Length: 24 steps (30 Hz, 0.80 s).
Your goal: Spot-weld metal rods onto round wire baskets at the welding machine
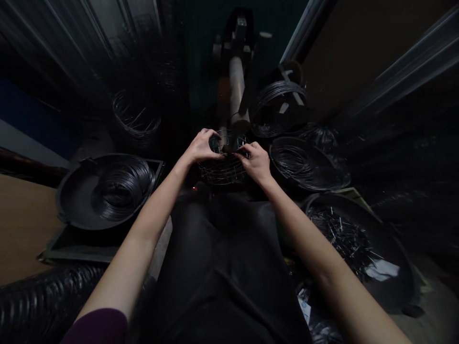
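Note:
A round wire basket point(224, 173) of thin metal wires sits in front of me, under the arm of a machine point(236, 81). The machine's lower tip reaches down to the basket's upper rim. My left hand point(203, 146) curls around the left side of that rim, thumb toward the middle and fingers above. On the right, my right hand point(256, 161) is closed in a pinch beside the tip, with what looks like a thin wire at its fingertips. Dim light hides the exact contact between fingers and wires.
Wire rings fill a black basin point(77, 191) on the left and another basin point(322, 177) on the right. Nearer right, a basin point(390, 239) holds many short metal pieces and a white paper. Coiled wire point(279, 91) hangs beside the machine. More wire rings point(136, 119) stand back left.

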{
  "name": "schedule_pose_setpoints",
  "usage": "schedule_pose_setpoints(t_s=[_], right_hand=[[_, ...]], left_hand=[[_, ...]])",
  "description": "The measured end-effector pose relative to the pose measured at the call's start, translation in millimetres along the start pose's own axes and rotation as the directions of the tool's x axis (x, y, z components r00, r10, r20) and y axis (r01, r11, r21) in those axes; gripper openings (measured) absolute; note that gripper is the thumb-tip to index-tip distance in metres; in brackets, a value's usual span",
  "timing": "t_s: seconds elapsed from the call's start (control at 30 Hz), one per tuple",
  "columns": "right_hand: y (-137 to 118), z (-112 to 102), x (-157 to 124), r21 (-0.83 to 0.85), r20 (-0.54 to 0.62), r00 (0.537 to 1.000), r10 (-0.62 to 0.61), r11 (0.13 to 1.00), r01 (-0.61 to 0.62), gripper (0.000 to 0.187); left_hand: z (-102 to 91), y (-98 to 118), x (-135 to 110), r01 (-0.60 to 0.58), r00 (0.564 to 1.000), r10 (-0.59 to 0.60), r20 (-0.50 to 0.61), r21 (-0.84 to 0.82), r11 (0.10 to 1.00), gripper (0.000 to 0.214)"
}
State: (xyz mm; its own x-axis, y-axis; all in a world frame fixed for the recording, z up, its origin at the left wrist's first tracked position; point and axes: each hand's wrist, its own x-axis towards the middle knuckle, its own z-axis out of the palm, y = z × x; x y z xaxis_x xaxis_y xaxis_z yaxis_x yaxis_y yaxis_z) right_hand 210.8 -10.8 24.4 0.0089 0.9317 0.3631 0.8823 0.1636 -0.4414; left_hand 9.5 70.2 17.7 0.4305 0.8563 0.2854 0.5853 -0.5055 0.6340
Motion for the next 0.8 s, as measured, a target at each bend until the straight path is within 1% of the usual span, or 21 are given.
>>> schedule_pose_setpoints(t_s=[0.07, 0.13, 0.2, 0.23, 0.3, 0.33, 0.4, 0.43, 0.47, 0.53, 0.6, 0.63, 0.7, 0.73, 0.77, 0.8], right_hand=[[-0.5, -3.7, 3.0, 0.015, -0.015, 0.999, 0.047, 0.999, -0.047, 0.016], [0.8, -15.1, -6.6, 0.062, -0.053, 0.994, 0.1, 0.993, -0.097, 0.019], [4.8, -32.5, -30.8, 0.166, -0.053, 0.987, 0.154, 0.976, -0.143, 0.03], [8.3, -41.6, -47.8, 0.226, -0.023, 0.984, 0.178, 0.96, -0.168, 0.036], [19.1, -55.4, -88.1, 0.304, 0.11, 0.972, 0.209, 0.924, -0.233, 0.045], [26.7, -58.5, -109.7, 0.299, 0.197, 0.954, 0.225, 0.913, -0.277, 0.046], [45.4, -56.1, -151.1, 0.256, 0.387, 0.896, 0.219, 0.908, -0.332, 0.045], [55.7, -51.6, -168.9, 0.243, 0.462, 0.865, 0.198, 0.909, -0.338, 0.043], [65.4, -46.3, -183.6, 0.243, 0.512, 0.842, 0.17, 0.912, -0.331, 0.041], [78.8, -37.0, -200.6, 0.278, 0.561, 0.817, 0.134, 0.899, -0.338, 0.036], [77.6, -34.8, -198.8, 0.317, 0.572, 0.804, 0.159, 0.862, -0.396, 0.034], [70.4, -36.8, -191.2, 0.342, 0.571, 0.801, 0.182, 0.834, -0.433, 0.036], [45.3, -44.4, -166.2, 0.405, 0.555, 0.807, 0.202, 0.782, -0.474, 0.047], [30.0, -48.4, -150.5, 0.446, 0.545, 0.817, 0.185, 0.762, -0.47, 0.052], [14.7, -51.4, -134.1, 0.479, 0.549, 0.822, 0.151, 0.749, -0.458, 0.053], [0.9, -52.8, -118.0, 0.495, 0.561, 0.821, 0.108, 0.751, -0.437, 0.049]], left_hand=[[-1.0, -2.9, 3.0, -0.02, 1.0, 0.02, 0.004, -0.022, 1.0, 0.072], [0.5, -12.2, -3.0, -0.042, 0.999, 0.04, -0.026, -0.083, 0.996, 0.08], [5.8, -28.5, -17.9, -0.044, 0.997, 0.033, -0.068, -0.169, 0.985, 0.097], [9.9, -38.1, -27.6, -0.035, 0.997, 0.02, -0.075, -0.214, 0.976, 0.106], [19.7, -56.1, -47.3, 0.015, 0.998, -0.033, -0.059, -0.288, 0.957, 0.116], [24.6, -63.1, -55.9, 0.044, 0.997, -0.064, -0.053, -0.311, 0.949, 0.116], [31.7, -70.9, -68.4, 0.085, 0.991, -0.116, -0.071, -0.341, 0.936, 0.112], [32.9, -71.4, -72.3, 0.095, 0.986, -0.135, -0.092, -0.354, 0.931, 0.11], [32.1, -69.8, -75.4, 0.097, 0.982, -0.148, -0.114, -0.366, 0.925, 0.107], [24.6, -61.3, -81.1, 0.08, 0.981, -0.143, -0.135, -0.388, 0.918, 0.101], [12.4, -47.1, -88.6, 0.03, 0.988, -0.084, -0.132, -0.371, 0.928, 0.093], [6.1, -38.5, -92.9, -0.009, 0.992, -0.034, -0.122, -0.336, 0.942, 0.088], [-3.7, -19.3, -101.0, -0.097, 0.993, 0.081, -0.081, -0.214, 0.972, 0.079], [-6.4, -9.5, -104.2, -0.133, 0.991, 0.127, -0.052, -0.138, 0.982, 0.076], [-7.4, 0.0, -106.6, -0.161, 0.987, 0.16, -0.02, -0.063, 0.985, 0.074], [-6.9, 8.7, -108.1, -0.183, 0.983, 0.183, 0.01, 0.001, 0.983, 0.073]])
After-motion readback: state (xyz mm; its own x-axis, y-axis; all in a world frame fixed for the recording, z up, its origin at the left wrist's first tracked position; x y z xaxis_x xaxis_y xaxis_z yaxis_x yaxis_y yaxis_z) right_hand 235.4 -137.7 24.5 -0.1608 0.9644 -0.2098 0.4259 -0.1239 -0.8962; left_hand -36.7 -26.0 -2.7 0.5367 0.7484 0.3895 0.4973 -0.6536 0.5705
